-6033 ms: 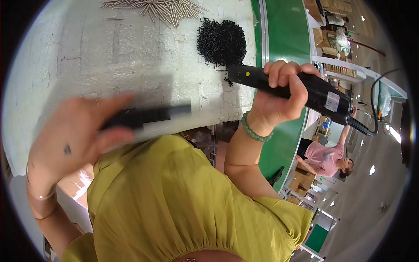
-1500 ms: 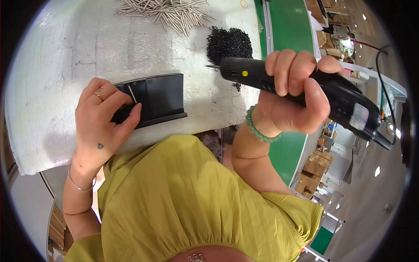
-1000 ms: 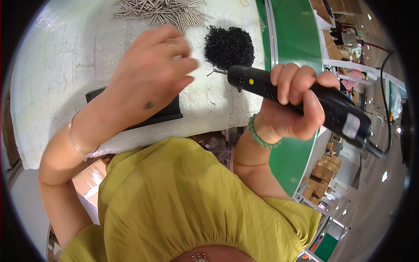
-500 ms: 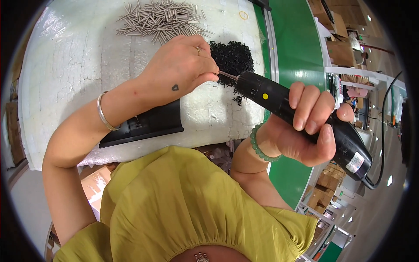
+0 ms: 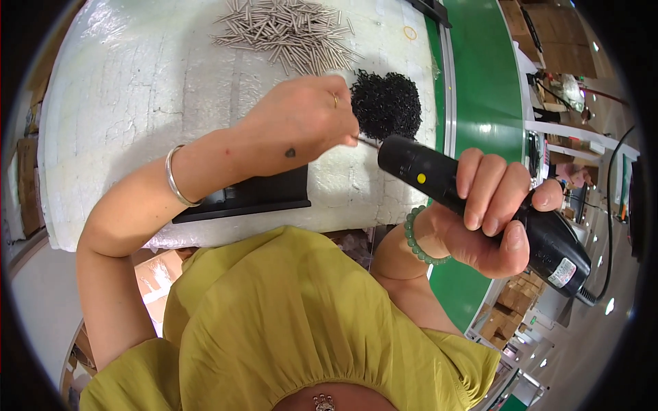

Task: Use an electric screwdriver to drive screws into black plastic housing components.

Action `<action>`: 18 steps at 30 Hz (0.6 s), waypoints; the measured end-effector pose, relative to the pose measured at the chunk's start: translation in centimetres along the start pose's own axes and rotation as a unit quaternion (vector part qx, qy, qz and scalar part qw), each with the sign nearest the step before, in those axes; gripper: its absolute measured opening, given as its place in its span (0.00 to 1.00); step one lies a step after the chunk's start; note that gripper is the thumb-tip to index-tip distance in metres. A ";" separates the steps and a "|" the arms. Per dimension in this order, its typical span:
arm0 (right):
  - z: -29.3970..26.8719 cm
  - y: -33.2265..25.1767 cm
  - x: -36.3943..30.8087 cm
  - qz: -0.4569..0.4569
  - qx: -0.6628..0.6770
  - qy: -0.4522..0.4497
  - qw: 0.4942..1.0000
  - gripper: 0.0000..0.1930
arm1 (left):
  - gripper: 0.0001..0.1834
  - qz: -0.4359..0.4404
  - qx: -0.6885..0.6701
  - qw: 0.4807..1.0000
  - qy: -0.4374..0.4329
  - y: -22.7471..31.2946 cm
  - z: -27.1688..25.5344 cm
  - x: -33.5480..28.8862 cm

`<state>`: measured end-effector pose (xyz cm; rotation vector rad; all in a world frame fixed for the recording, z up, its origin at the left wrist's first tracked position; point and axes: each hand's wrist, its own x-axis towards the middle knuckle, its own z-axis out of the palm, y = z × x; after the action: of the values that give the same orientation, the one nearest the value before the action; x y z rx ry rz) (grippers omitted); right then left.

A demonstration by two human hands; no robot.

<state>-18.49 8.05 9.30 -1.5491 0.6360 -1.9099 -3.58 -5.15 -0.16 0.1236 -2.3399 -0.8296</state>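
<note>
My right hand (image 5: 493, 212) is wrapped round a black electric screwdriver (image 5: 425, 171) with a yellow dot on its body. The tool points left, and its thin bit (image 5: 368, 142) reaches to the fingertips of my left hand (image 5: 312, 116). Those left fingers are closed in a pinch at the bit's end; whatever they hold is hidden behind them. Just beyond the left hand lies a heap of small black screws (image 5: 387, 106). Farther off is a pile of slim silver metal pins (image 5: 288, 31). Below my left wrist sits a black tray-like part (image 5: 274, 192), partly covered by the forearm.
The worktop is covered with wrinkled clear film (image 5: 137, 82). Along its right side run a metal rail (image 5: 449, 103) and a green surface (image 5: 483, 89). The screwdriver's cord (image 5: 610, 233) loops up on the right. Cardboard boxes (image 5: 521, 294) stand beyond.
Both hands and the screwdriver have come slightly nearer to me, away from the screw heap. The bit still meets the left fingertips. The whole view has shifted a little.
</note>
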 end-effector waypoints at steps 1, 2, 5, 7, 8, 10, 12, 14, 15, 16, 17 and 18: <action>0.4 0.1 -0.1 0.026 -0.005 0.013 1.000 0.16 | 0.06 0.016 0.001 1.000 -0.022 0.1 -0.2 -0.3; 0.7 0.1 -0.2 0.052 -0.010 0.027 0.998 0.14 | 0.06 0.032 0.001 0.999 -0.044 0.3 -0.3 -0.6; 1.1 0.2 -1.1 0.036 -0.010 0.026 0.999 0.13 | 0.06 -0.062 -0.090 0.993 -0.047 0.6 -0.7 -1.5; 1.5 -0.1 -1.3 0.041 -0.029 0.006 0.999 0.13 | 0.06 -0.062 -0.087 0.993 -0.043 0.8 -0.8 -1.7; 1.4 -0.2 -1.1 0.048 -0.023 -0.020 0.998 0.14 | 0.06 -0.060 -0.087 0.994 -0.040 0.8 -0.9 -1.7; 1.2 -0.1 -0.9 0.056 -0.018 -0.044 0.997 0.14 | 0.06 -0.062 -0.093 0.993 -0.049 0.8 -1.1 -1.6; 1.2 0.1 -0.8 0.043 -0.017 -0.032 0.998 0.14 | 0.07 -0.064 -0.098 0.991 -0.058 0.5 -1.3 -1.5; 1.4 0.4 -0.9 0.048 -0.028 -0.013 0.998 0.15 | 0.08 -0.012 -0.049 0.997 -0.057 -0.3 -1.5 -1.1; 1.4 0.5 -1.0 0.053 -0.040 0.007 0.998 0.15 | 0.08 -0.011 -0.048 0.997 -0.058 -1.1 -2.0 -0.7; 1.2 1.1 -1.2 0.042 -0.032 0.000 0.999 0.15 | 0.08 -0.028 0.041 0.998 -0.050 -2.1 -3.2 -0.8; 1.1 1.1 -1.3 0.044 -0.034 -0.003 0.998 0.15 | 0.09 -0.038 0.118 0.991 -0.042 -3.5 -3.9 -0.7; 1.0 1.1 -1.3 0.047 -0.040 0.003 0.998 0.15 | 0.09 -0.038 0.115 0.992 -0.039 -4.7 -4.3 -0.6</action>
<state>-17.18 8.22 7.83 -1.5345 0.7824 -1.8404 -1.05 -11.01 -0.75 0.2856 -2.5120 -0.6063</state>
